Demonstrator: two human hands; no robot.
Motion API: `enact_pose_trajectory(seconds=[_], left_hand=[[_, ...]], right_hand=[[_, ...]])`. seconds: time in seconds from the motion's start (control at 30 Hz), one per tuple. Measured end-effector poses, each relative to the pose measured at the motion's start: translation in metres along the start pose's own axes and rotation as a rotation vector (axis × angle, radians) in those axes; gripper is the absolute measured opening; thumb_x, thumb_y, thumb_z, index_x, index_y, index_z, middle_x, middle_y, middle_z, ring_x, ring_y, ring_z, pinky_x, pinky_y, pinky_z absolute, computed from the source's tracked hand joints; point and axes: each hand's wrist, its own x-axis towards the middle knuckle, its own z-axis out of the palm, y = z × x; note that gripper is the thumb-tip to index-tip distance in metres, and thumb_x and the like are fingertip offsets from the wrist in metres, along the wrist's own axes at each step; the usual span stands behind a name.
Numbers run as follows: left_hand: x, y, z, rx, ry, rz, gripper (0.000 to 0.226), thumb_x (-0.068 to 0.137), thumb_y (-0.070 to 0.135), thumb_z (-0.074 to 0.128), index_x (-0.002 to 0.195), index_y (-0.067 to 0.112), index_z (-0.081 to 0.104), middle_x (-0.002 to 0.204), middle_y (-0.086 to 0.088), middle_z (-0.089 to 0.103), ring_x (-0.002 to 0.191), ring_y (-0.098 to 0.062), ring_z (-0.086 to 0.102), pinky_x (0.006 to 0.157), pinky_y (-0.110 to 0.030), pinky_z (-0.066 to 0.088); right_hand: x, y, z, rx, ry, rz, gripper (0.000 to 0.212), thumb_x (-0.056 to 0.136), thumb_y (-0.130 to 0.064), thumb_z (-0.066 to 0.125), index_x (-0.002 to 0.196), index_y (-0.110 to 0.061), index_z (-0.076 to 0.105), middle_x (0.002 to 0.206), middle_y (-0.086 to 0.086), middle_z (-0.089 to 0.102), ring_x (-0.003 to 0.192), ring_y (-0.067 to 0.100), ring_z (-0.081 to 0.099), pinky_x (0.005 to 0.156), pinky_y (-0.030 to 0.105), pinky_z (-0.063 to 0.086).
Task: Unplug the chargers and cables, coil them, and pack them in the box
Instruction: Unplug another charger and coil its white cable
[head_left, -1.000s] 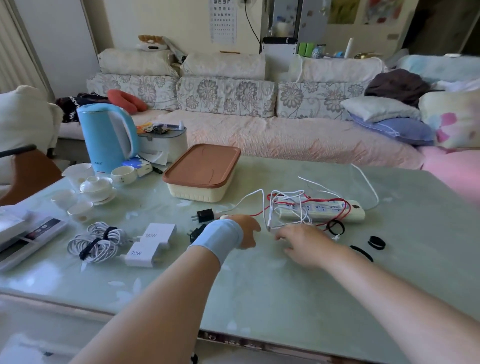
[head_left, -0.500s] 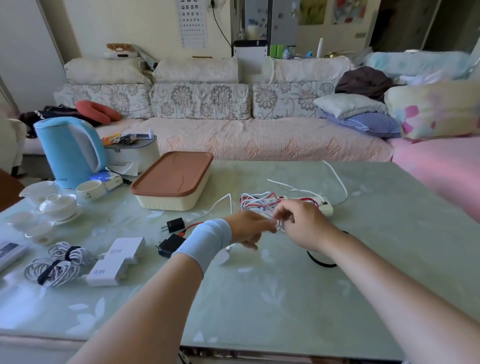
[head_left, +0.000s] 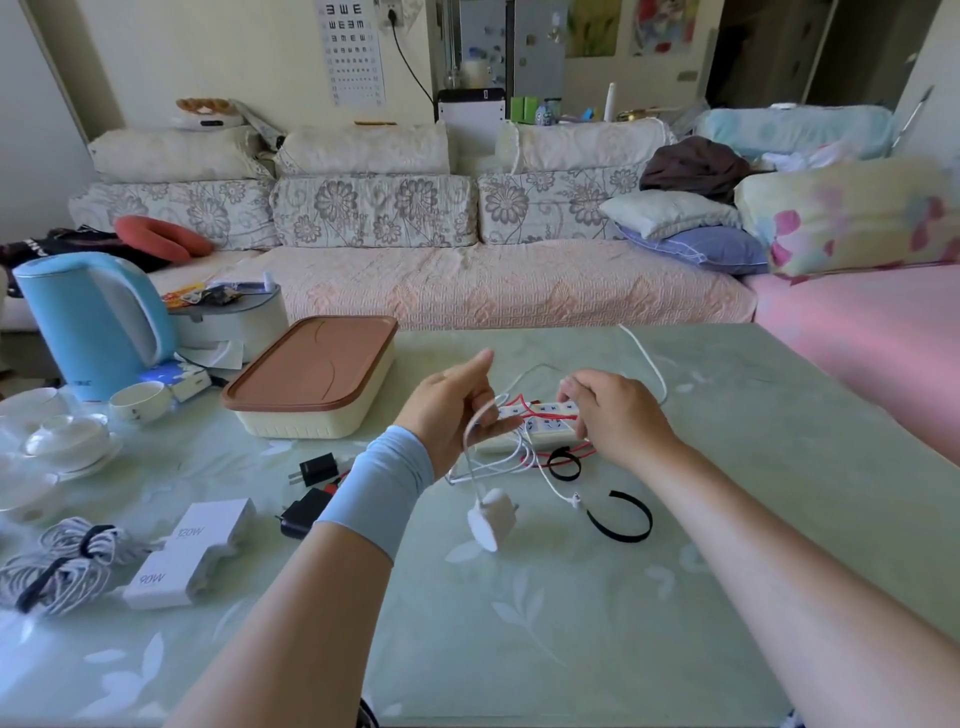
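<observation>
Head camera, living-room table (head_left: 727, 519): the person's left hand (head_left: 457, 410) has come up off the glass and now holds the white cable (head_left: 470, 452) aloft, fingers curled round a loop of it and thumb raised. The white charger (head_left: 491, 519) dangles from that cable just above the tabletop. A second ago both hands worked low in the tangle. The right hand (head_left: 615, 415) hovers over the power strip (head_left: 545, 428), fingers bent down at the wires. Whether they pinch anything cannot be told, as motion blurs them. A red cable (head_left: 524, 402) crosses the strip. With the charger lifted free, winding this lead looks to be the step in hand. Packing has not begun: the box (head_left: 311, 384) sits beyond the left hand with its brown lid on, while a tied cable bundle (head_left: 57, 566) and two white adapters (head_left: 192, 551) wait at the left edge.
</observation>
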Motion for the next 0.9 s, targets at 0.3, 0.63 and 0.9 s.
enact_pose_trajectory(seconds=[0.3,0.63,0.9], left_hand=[[0.001,0.017,0.013,0.886,0.32,0.396,0.019,0.091,0.035,0.057,0.094,0.019,0.067,0.086,0.006,0.069,0.077,-0.016,0.065,0.078,-0.028,0.05],[-0.002,0.025,-0.003,0.548,0.304,0.114,0.045,0.08,-0.017,0.019,0.066,0.013,0.049,0.06,-0.005,0.043,0.047,-0.016,0.035,0.045,-0.017,0.032],[0.004,0.027,-0.036,0.579,0.614,0.107,0.026,0.091,0.001,0.034,0.094,0.015,0.056,0.084,-0.003,0.059,0.075,-0.026,0.055,0.062,-0.024,0.043]], right_hand=[[-0.008,-0.048,0.001,-0.164,-0.016,-0.212,0.025,0.099,-0.033,0.047,0.082,-0.022,0.062,0.086,0.005,0.07,0.081,0.029,0.058,0.065,0.033,0.038],[-0.014,-0.025,-0.015,-0.106,0.007,-0.102,0.012,0.09,-0.037,0.062,0.091,-0.029,0.072,0.078,-0.011,0.068,0.076,0.012,0.058,0.067,0.027,0.042],[-0.002,-0.012,-0.027,0.466,0.042,0.045,0.019,0.091,-0.03,0.063,0.076,-0.023,0.071,0.052,-0.011,0.049,0.051,0.002,0.042,0.058,0.027,0.035]])
